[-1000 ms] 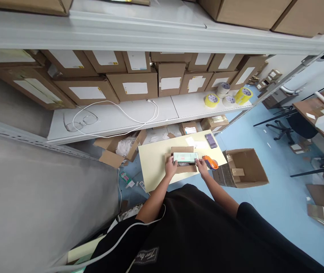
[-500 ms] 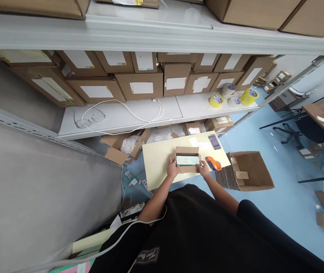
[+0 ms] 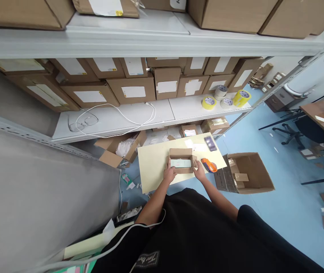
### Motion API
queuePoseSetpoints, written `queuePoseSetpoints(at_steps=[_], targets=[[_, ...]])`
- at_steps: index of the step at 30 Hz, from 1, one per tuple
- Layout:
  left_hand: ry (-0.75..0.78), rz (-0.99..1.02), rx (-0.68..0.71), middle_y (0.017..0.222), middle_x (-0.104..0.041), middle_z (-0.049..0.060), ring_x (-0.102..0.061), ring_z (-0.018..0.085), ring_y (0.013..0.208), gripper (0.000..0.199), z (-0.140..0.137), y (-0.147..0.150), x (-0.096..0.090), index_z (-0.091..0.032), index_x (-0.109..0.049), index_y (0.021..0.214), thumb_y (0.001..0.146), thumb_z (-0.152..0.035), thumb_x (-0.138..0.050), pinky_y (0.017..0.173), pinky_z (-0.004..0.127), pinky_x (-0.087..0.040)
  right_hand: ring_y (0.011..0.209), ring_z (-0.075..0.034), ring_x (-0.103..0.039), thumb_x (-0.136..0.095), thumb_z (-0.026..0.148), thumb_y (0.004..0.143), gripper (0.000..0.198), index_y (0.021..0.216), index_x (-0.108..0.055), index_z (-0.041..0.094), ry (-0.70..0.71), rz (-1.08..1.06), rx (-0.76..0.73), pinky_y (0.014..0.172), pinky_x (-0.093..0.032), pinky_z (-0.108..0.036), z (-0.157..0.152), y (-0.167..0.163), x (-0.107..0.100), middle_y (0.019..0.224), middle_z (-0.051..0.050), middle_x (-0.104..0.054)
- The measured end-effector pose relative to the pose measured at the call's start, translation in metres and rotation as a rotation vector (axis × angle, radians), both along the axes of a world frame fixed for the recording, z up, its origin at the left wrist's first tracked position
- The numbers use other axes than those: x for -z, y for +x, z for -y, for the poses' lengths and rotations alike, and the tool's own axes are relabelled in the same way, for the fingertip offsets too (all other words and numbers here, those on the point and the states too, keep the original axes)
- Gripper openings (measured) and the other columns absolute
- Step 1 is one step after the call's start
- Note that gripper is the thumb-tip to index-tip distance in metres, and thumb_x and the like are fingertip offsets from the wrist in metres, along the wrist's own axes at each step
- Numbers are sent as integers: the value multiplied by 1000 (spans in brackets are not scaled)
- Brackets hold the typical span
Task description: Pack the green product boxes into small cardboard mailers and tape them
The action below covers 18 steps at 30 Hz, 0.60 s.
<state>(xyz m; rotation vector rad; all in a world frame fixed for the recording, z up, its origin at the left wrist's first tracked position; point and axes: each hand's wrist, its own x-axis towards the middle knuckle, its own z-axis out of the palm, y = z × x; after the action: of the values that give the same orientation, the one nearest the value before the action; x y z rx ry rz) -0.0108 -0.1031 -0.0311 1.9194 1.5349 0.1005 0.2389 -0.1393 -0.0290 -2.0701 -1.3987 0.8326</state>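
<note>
A small open cardboard box stands on the pale yellow board in front of me, flaps up. Inside it lies a light green slim carton, close to the near wall. My left hand grips the box's left near corner, thumb over the edge. On the opposite side, my right hand has its fingers closed round the right flap and wall. Just right of that hand lies an orange tape dispenser with a roll in it, touched by neither hand.
The yellow board also bears papers and a blurred dark item. A large open carton stands on the floor at right, another open box at left. The shelf ahead holds tape rolls, a white cable and boxes.
The green carton has gone down deeper into the cardboard box. My hands have shifted from its ends to the box's sides. The camera view has moved slightly.
</note>
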Motion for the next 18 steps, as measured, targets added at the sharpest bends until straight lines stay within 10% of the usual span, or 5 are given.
queuePoseSetpoints(at_steps=[9, 18], targets=[[97, 61, -181, 178, -17, 8, -40, 34, 152, 11, 22, 23, -6, -16, -78, 91, 93, -24, -70, 117, 44, -46, 159, -33, -33, -64, 31, 89, 75, 161, -42, 22, 41, 16, -222, 127, -34, -53, 13, 46, -7, 173, -16, -31], [270, 229, -449, 166, -46, 9, -53, 32, 144, 20, 139, 92, 4, -18, -80, 96, 94, -21, -60, 116, 42, -49, 160, -33, -30, -62, 30, 91, 72, 160, -43, 22, 169, -67, -400, 127, -34, -57, 33, 107, -4, 172, -15, -32]])
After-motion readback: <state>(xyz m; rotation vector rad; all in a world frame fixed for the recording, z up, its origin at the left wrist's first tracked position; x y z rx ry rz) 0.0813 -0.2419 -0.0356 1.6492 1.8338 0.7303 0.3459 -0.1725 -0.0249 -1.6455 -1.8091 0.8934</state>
